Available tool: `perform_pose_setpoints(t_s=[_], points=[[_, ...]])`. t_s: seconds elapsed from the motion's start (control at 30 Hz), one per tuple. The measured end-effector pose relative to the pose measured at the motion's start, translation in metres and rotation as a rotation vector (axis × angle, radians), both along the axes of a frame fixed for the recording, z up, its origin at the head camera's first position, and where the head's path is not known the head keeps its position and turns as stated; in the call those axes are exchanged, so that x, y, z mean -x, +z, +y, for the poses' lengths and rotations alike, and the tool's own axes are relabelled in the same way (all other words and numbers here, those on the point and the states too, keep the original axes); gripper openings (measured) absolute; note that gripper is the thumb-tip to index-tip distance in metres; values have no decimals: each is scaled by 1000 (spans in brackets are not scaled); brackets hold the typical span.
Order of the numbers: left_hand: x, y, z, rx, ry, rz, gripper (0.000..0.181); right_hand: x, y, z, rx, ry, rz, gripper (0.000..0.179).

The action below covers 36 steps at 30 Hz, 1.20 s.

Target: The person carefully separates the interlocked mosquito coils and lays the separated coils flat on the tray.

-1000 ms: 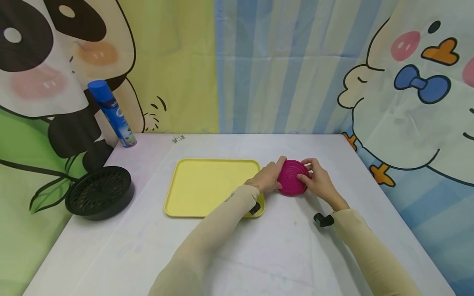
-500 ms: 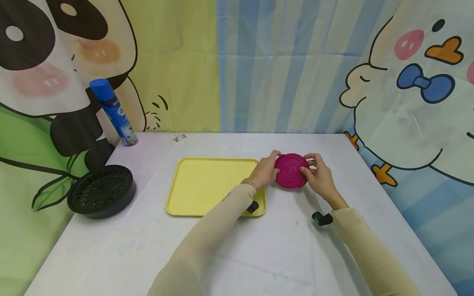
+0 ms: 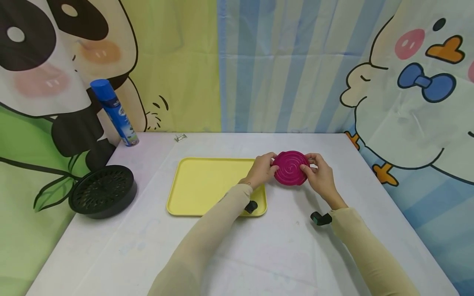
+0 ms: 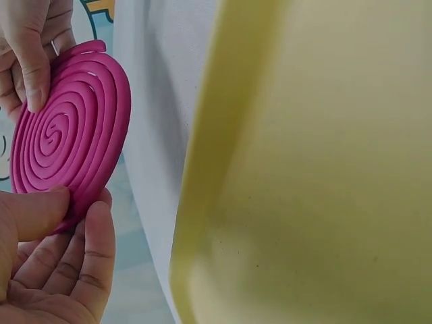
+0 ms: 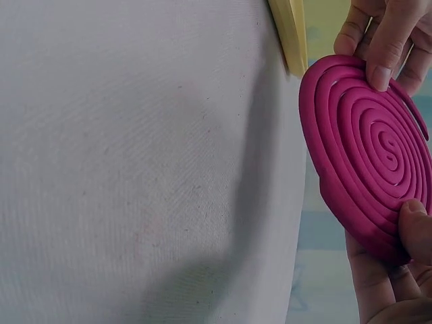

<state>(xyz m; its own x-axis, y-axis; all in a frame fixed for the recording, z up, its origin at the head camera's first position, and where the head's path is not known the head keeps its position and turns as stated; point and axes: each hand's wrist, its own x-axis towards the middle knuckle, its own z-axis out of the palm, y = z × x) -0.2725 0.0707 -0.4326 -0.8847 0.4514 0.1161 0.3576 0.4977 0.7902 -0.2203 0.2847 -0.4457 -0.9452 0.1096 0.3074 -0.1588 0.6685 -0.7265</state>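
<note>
A round magenta mosquito coil (image 3: 290,167), wound in a tight spiral, is held above the table between both hands. My left hand (image 3: 259,170) pinches its left edge, thumb on the near face and fingers behind. On the opposite edge my right hand (image 3: 321,177) grips it the same way. The left wrist view shows the coil (image 4: 101,101) tilted, with a loose outer end near the right hand. Under the left forearm lies a yellow tray (image 3: 207,185), partly hidden by the sleeve. In the right wrist view both thumbs press on the coil (image 5: 351,135).
A black round slotted holder (image 3: 103,193) sits at the table's left edge. Behind it stands a blue spray can (image 3: 115,113). A small metal stand (image 3: 180,137) lies near the back edge of the white table (image 3: 274,255). Patterned cloths hang behind and on both sides.
The coil has risen slightly away from me and turned more face-on to the head camera. The left fingers have shifted a little to the left along its edge. Both hands still hold it.
</note>
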Motion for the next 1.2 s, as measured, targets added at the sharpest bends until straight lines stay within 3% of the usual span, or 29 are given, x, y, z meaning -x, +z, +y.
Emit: perform_pose_setpoints(t_s=[0.4,0.83,1.2], points=[[2,-2,-2,-78,-18,-19,29,0,4,-5,51,-46,49,37],[0,-3,-3,-171,-35,-46,24,-3,1,-8,102,-75,33,38],[2,-4,-3,-170,-20,-54,21,-4,0,-6,91,-84,0,36]])
